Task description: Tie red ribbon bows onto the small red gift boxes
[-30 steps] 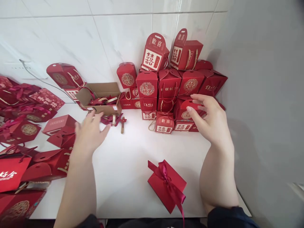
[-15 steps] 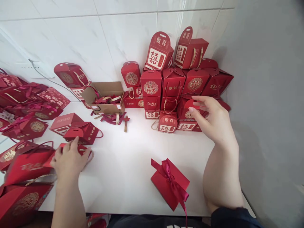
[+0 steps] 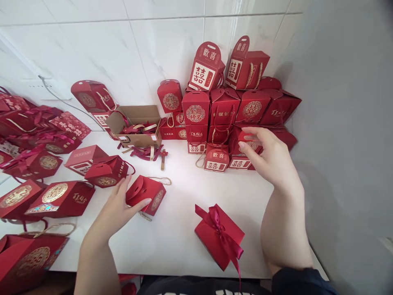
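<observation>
While lying on white counter (image 3: 172,229) | left hand (image 3: 115,211) fingers clamped on small red box (image 3: 146,199) | right hand (image 3: 272,162) fingers apart, touching stacked red boxes (image 3: 245,145)

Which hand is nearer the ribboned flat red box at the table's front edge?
Right, by forearm only: the right hand is raised beyond the ribboned box; the left hand is farther left.

A white surface (image 3: 181,233) stood in a corner. Behind it ran a wall of large glossy white marbled tiles (image 3: 153,45); a plain grey wall (image 3: 346,123) closed the right side. Soft daylight fell evenly.
</observation>
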`<state>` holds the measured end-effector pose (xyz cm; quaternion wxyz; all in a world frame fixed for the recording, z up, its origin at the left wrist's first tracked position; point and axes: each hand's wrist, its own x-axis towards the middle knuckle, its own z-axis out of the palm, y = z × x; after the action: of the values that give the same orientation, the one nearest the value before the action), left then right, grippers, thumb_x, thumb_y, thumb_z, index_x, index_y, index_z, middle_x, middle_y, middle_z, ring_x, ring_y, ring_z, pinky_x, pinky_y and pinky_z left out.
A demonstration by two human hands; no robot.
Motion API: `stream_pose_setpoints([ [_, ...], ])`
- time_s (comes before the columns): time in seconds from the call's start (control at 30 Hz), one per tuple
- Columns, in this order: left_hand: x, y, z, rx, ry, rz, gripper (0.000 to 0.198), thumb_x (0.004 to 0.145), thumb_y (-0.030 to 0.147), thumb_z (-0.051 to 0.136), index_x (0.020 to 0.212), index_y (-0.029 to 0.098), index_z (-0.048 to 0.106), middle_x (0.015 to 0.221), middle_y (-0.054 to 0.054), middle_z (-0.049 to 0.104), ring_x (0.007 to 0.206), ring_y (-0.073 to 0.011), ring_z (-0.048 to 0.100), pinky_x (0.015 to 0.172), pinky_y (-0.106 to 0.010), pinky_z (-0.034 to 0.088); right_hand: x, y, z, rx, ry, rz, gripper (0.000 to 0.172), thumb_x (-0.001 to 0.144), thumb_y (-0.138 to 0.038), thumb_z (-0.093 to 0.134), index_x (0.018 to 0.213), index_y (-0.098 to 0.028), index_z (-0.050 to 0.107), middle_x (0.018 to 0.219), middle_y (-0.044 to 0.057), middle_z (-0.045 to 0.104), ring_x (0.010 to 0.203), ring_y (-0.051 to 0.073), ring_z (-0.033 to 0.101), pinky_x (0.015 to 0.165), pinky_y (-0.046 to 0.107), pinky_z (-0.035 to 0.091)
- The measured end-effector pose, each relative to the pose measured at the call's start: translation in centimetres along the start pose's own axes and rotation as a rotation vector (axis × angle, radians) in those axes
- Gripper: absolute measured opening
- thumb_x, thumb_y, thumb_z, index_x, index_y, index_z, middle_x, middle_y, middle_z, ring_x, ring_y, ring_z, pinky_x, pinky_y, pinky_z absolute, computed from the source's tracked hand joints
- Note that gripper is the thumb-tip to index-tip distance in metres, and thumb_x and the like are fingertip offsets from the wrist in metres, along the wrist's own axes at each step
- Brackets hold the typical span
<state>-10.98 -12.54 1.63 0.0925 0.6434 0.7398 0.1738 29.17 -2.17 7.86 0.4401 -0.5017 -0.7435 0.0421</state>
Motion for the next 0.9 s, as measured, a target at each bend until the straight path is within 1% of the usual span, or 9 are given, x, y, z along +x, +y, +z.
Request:
stream_pose_setpoints([
  [0.1,0.8,0.9,1.8,-0.172,-0.162,0.013,0.085,0.079,0.054,0.064,0.15,0.024,0.028,0.139,-0.015,0.052,0.123,-0.0354,0.056,0.098,-0.052,0.05,-0.1,-0.6,0.6,0.013,-0.118,-0.026,0.038,0.092,-0.036,0.055,0.127,-0.024,0.054,0.122,0.011,0.063,0.106,0.028,0.064,0.09,0.048,0.053],
  [0.17,1.8,2.5,3.5,-0.276,-0.169,0.115,0.078,0.08,0.052,0.064,0.147,0.027,0.033,0.138,-0.012,0.054,0.123,-0.0328,0.056,0.1,-0.049,0.049,-0.3,-1.5,1.8,0.036,-0.297,-0.094,0.047,0.089,-0.036,0.06,0.133,-0.025,0.05,0.129,0.01,0.06,0.114,0.028,0.06,0.095,0.048,0.051],
  [0.3,4.0,6.2,7.1,-0.338,-0.036,0.366,0.069,0.084,0.047,0.061,0.144,0.027,0.035,0.139,-0.01,0.052,0.128,-0.028,0.052,0.105,-0.044,0.045,-1.1,-2.8,6.4,0.085,-0.699,-0.279,0.08,0.075,-0.03,0.075,0.144,-0.033,0.036,0.149,0.008,0.042,0.135,0.03,0.042,0.105,0.049,0.043],
  [0.4,4.5,7.7,9.0,-0.272,0.133,0.522,0.055,0.089,0.04,0.057,0.14,0.028,0.04,0.131,-0.011,0.056,0.123,-0.0266,0.054,0.105,-0.045,0.044,-1.6,-3.0,10.1,0.099,-0.846,-0.327,0.092,0.065,-0.036,0.082,0.145,-0.028,0.037,0.142,0.012,0.046,0.13,0.032,0.044,0.101,0.048,0.046],
  [0.47,4.3,8.0,9.7,-0.274,0.245,0.548,0.049,0.091,0.035,0.055,0.137,0.026,0.042,0.127,-0.012,0.056,0.12,-0.0266,0.054,0.105,-0.045,0.044,-1.7,-3.0,11.2,0.085,-0.861,-0.318,0.089,0.065,-0.04,0.081,0.143,-0.024,0.04,0.13,0.013,0.053,0.121,0.033,0.048,0.095,0.047,0.049],
  [0.57,3.9,7.6,10.0,-0.353,0.317,0.496,0.045,0.092,0.031,0.051,0.136,0.025,0.042,0.128,-0.013,0.052,0.123,-0.0266,0.052,0.105,-0.047,0.044,-1.5,-3.2,9.9,0.083,-0.797,-0.305,0.083,0.069,-0.042,0.078,0.142,-0.027,0.041,0.125,0.012,0.054,0.119,0.033,0.048,0.092,0.048,0.05],
  [0.77,4.2,5.8,9.9,-0.428,0.246,0.355,0.034,0.093,0.033,0.048,0.127,0.025,0.049,0.126,-0.011,0.053,0.123,-0.0265,0.052,0.103,-0.047,0.047,1.2,-2.7,3.4,-0.06,-0.431,-0.293,0.076,0.078,-0.033,0.069,0.146,-0.027,0.035,0.14,0.012,0.046,0.129,0.032,0.042,0.104,0.051,0.041],
  [0.83,4.3,5.5,9.9,-0.407,0.206,0.366,0.03,0.093,0.033,0.048,0.122,0.026,0.053,0.125,-0.01,0.053,0.123,-0.0261,0.052,0.105,-0.047,0.046,2.7,-1.4,3.1,-0.207,-0.381,-0.247,0.072,0.08,-0.041,0.067,0.144,-0.025,0.039,0.141,0.013,0.047,0.129,0.034,0.043,0.107,0.056,0.037],
  [0.9,4.3,5.5,9.8,-0.382,0.172,0.391,0.028,0.094,0.032,0.048,0.12,0.027,0.055,0.125,-0.009,0.053,0.124,-0.0255,0.052,0.107,-0.046,0.044,4.1,0.3,4.1,-0.35,-0.419,-0.218,0.07,0.08,-0.045,0.064,0.143,-0.021,0.042,0.142,0.015,0.048,0.132,0.035,0.042,0.113,0.064,0.019],
])
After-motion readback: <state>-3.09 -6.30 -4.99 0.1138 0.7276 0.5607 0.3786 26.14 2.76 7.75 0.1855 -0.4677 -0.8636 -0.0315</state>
